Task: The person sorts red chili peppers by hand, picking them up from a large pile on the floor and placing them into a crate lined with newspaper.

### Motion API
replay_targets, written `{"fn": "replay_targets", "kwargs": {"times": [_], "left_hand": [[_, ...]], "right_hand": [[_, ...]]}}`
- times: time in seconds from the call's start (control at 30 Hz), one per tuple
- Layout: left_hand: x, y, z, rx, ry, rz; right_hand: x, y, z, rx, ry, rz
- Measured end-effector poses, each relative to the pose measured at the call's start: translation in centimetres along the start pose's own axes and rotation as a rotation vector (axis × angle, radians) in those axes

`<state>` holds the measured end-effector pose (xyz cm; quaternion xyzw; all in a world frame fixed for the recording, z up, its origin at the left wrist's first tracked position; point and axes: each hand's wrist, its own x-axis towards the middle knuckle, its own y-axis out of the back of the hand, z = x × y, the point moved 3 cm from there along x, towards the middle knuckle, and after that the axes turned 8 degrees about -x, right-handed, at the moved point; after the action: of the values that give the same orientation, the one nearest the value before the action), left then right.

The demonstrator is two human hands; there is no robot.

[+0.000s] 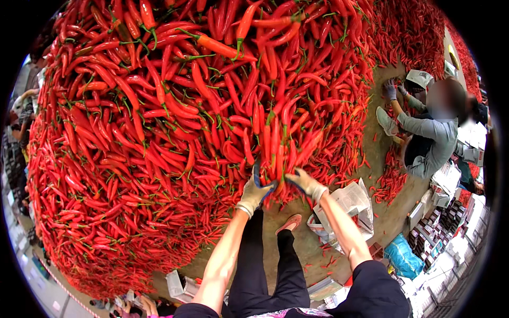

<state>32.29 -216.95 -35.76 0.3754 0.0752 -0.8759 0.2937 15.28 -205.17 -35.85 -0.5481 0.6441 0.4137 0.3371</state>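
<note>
A huge heap of red chili peppers [167, 119] with green stems fills the view in front of me. At its near edge, my left hand [255, 191] wears a cream work glove with a blue palm side. Its fingers and thumb are spread around several peppers. Close by on the right, my right hand [308, 183], in a similar glove, has its fingertips against the same peppers. A bunch of long peppers [274, 159] lies between and just beyond both hands, blurred at its lower end. Whether either hand grips them is hidden.
A newspaper-lined bag [350, 206] stands right of my legs. Farther right, a gloved person [427, 131] sits by a small pepper pile [391, 175]. Beyond lie a blue plastic bag [404, 256] and stacked dark boxes [433, 230]. More newspaper-lined containers [181, 286] sit at lower left.
</note>
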Motion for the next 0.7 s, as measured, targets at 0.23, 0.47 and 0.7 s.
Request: {"fn": "replay_targets", "kwargs": {"times": [0.23,0.47,0.7], "left_hand": [[-2.6,8.3,6.4,0.055,-0.003,-0.07],[2.9,15.0,25.4,0.467,-0.937,0.831],[12.4,15.0,33.5,0.8,-0.528,0.734]], "right_hand": [[-2.1,-0.8,-2.0,-0.359,0.002,-0.025],[1.9,12.0,-20.0,0.122,0.525,0.879],[6.0,16.6,-29.6,-0.033,0.226,0.894]]}}
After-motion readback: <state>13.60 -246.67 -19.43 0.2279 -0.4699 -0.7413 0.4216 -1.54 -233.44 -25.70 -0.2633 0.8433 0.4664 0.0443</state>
